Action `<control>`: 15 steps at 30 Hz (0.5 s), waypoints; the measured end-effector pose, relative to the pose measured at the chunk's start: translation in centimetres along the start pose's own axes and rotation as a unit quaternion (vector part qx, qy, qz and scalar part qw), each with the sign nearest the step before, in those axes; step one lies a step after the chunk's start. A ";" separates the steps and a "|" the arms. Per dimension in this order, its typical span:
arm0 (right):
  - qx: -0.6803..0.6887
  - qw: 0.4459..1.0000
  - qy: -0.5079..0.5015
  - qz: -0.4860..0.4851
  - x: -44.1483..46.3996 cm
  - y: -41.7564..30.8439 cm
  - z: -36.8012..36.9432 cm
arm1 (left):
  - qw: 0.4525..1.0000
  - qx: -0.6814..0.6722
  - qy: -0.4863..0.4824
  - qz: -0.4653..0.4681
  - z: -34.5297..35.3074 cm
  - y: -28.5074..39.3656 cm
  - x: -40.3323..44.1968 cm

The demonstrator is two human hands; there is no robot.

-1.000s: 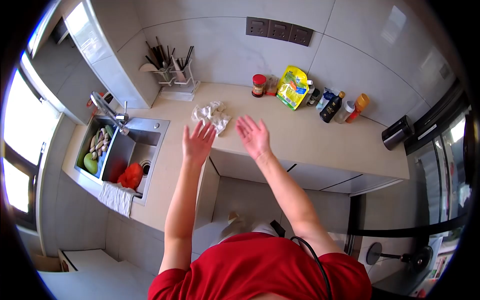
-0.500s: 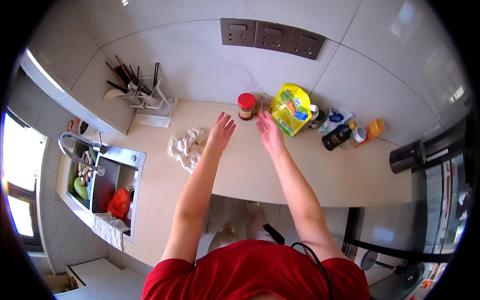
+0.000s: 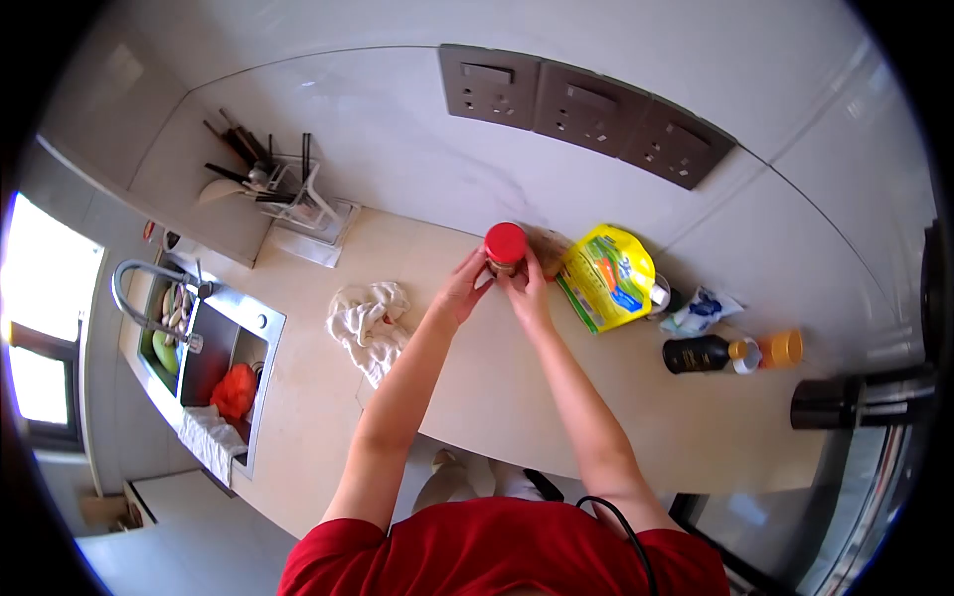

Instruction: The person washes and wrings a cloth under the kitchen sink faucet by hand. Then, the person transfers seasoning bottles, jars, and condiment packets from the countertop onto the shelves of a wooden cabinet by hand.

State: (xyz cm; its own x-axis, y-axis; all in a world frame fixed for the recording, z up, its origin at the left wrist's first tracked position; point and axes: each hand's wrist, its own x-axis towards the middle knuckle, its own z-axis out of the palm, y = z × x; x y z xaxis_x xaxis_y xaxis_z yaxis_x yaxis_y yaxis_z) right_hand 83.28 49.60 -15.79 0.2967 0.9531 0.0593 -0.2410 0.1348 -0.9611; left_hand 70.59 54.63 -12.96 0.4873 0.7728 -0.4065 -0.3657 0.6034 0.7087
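A small jar with a red lid stands upright near the back of the counter, with both hands on it. My left hand has its fingers against the jar's left side. On the right side, my right hand curls its fingers round the glass below the lid. The hands hide most of the lower jar, so I cannot tell whether it is lifted. Close to my right hand are a clear crinkled bag behind the jar and a yellow pouch with a white cap.
A crumpled white cloth lies left of my forearm. Farther left are the sink and a utensil rack. A dark bottle and an orange-capped container lie to the right. Sockets line the wall.
Both hands, open and apart before, have come together on the red-lidded jar and closed round it. The camera view has shifted and turned slightly.
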 end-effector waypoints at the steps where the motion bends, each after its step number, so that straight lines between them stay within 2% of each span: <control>1: -0.143 0.987 0.028 -0.074 0.3 1.5 -0.6 | 1.000 0.000 -0.006 0.002 0.0 -0.4 0.4; 2: -0.274 0.948 0.048 -0.155 0.7 2.3 -0.7 | 1.000 0.005 -0.017 0.015 -0.3 -0.9 0.9; 4: -0.247 0.955 0.011 -0.166 1.2 1.6 -0.9 | 0.999 0.001 -0.002 0.032 0.2 -1.2 0.4; 6: -0.318 0.926 0.044 -0.201 0.7 -0.4 -0.1 | 0.999 -0.016 -0.006 0.040 0.8 -1.2 -0.3; 7: -0.313 0.933 0.056 -0.166 0.5 -0.6 0.1 | 0.999 -0.030 0.017 0.038 1.1 -1.3 -0.6; 9: -0.222 0.962 0.033 -0.158 0.1 0.8 -0.1 | 0.997 -0.054 0.041 0.033 1.5 -1.1 -1.9; 15: -0.300 0.937 -0.046 -0.173 -4.8 -3.9 3.1 | 0.992 -0.095 0.039 0.077 0.9 -1.0 -9.4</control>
State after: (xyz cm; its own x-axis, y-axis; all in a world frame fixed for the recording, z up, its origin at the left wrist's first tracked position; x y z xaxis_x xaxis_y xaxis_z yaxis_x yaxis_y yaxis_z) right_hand 79.90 45.36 -11.52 0.1742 0.9034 0.3919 0.4253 0.2899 -0.8574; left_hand 67.10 46.58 -9.28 0.3547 0.8668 -0.3504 -0.5772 0.4978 0.6473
